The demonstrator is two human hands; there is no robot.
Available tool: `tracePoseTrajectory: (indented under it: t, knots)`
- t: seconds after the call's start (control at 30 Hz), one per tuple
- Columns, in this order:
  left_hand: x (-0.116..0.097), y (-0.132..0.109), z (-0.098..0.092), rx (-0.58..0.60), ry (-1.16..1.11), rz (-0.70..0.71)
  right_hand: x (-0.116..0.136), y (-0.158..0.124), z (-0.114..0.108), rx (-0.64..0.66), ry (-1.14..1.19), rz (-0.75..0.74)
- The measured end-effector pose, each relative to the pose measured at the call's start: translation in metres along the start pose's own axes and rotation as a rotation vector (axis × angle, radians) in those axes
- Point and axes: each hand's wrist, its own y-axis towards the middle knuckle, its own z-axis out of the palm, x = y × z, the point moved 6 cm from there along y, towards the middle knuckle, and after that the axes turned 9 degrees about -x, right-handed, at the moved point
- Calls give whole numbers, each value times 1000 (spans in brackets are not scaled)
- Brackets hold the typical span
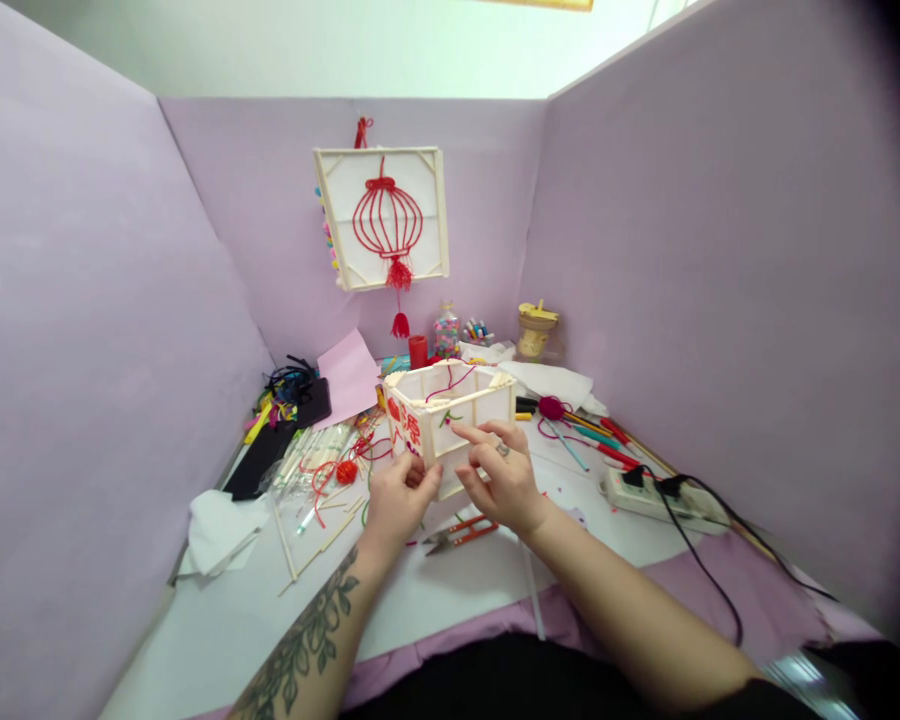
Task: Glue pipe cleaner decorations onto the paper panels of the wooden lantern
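Seen from beside the surface (217, 640): the stick-framed white box (461, 408) sits centrally in front of the person, one corner turned toward them, between the two hands; whether its base rests on the surface or is lifted, I cannot tell. Left hand (399, 497) pinches the box at its lower near corner, thumb on the right-hand face, fingers curled at the left-hand one. Right hand (508, 478), with a ring on one finger, is loosely open against the right-hand face; index finger extended to a small green-and-red sprig motif (450, 419), remaining fingers partly bent. Contact of that fingertip is too small to confirm. Left-hand face bears a red character (410, 428); a magenta strand (457, 382) lies across the open top. Thread snips (466, 539) with orange handles lie on the surface just below the box, blades pointing left. To the left: red yarn ball (346, 472), plastic packet of sticks (311, 455), several loose sticks, folded white tissue (221, 530). To the right: magenta yarn ball (552, 407) and white power strip (664, 505) with black plugs in it. Behind the box stand a red cylinder (418, 352) and a jar of coloured beads (447, 335); above them hangs a framed panel (427, 180) with a red lantern design, red tassel (400, 326) beneath.
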Motion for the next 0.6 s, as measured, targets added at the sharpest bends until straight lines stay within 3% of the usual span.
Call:
tracePoseTrajectory:
  t: [0.4,0.6]
  knots:
    - [0,0,0,-5,14,23,4,0,0,6,43,-17]
    - [2,0,1,3,5,7,7,-2,6,78,58,-8]
